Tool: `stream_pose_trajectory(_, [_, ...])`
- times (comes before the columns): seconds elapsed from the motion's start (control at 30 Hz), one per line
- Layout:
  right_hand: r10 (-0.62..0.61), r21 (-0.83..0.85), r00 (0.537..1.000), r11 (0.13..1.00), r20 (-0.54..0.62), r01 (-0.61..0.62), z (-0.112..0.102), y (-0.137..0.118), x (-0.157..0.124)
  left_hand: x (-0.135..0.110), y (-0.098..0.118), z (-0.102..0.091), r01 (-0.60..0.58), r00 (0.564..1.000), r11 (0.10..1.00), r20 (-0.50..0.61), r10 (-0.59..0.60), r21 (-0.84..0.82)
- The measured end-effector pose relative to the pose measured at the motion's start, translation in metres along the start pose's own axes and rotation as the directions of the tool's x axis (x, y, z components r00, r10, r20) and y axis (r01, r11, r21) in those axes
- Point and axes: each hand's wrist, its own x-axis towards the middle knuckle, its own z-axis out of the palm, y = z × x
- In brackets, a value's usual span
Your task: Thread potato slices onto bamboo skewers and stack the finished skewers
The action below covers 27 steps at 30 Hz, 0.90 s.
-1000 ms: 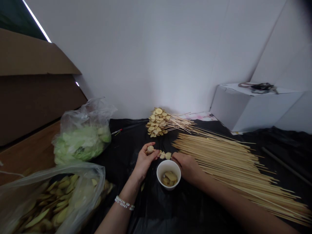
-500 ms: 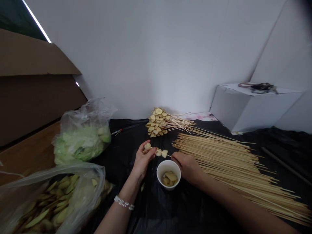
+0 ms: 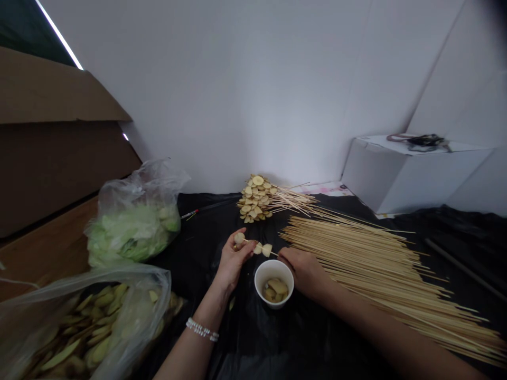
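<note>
My left hand (image 3: pixel 233 259) pinches pale potato slices (image 3: pixel 263 249) threaded on a thin wooden skewer (image 3: pixel 274 254). One slice shows near the skewer's far end, above my thumb, and others sit just right of my fingers. The near end of the same skewer is in the closed fingers of my right hand (image 3: pixel 304 270). Below the skewer, between my hands, stands a white cup (image 3: pixel 258 287) with several potato slices inside. A beaded bracelet circles my left wrist.
Filled potato skewers (image 3: pixel 255 200) lie piled by the wall. Many bare skewers (image 3: pixel 368 264) spread at the right. On the left are an open plastic bag of potato slices (image 3: pixel 99 327) and a bag of green leaves (image 3: pixel 132 232). A white box (image 3: pixel 404 174) stands back right.
Very little differs. My left fingers have shifted slightly right along the skewer, covering a bit more of the middle slices; my right hand stays in place.
</note>
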Motion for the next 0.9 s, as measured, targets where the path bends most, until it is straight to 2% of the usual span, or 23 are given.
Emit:
stream_pose_trajectory(0.6, [0.000, -0.005, 0.999, 1.000, 0.033, 0.000, -0.0014, -0.0014, 0.0003, 0.0000, 0.0003, -0.0001, -0.009, 0.999, 0.997, -0.033, 0.012, 0.077])
stream_pose_trajectory(0.9, [0.010, -0.011, 0.998, 1.000, 0.055, -0.009, -0.0013, -0.0015, 0.0001, 0.0011, -0.0023, -0.0016, -0.013, 1.000, 0.991, -0.015, 0.015, 0.131])
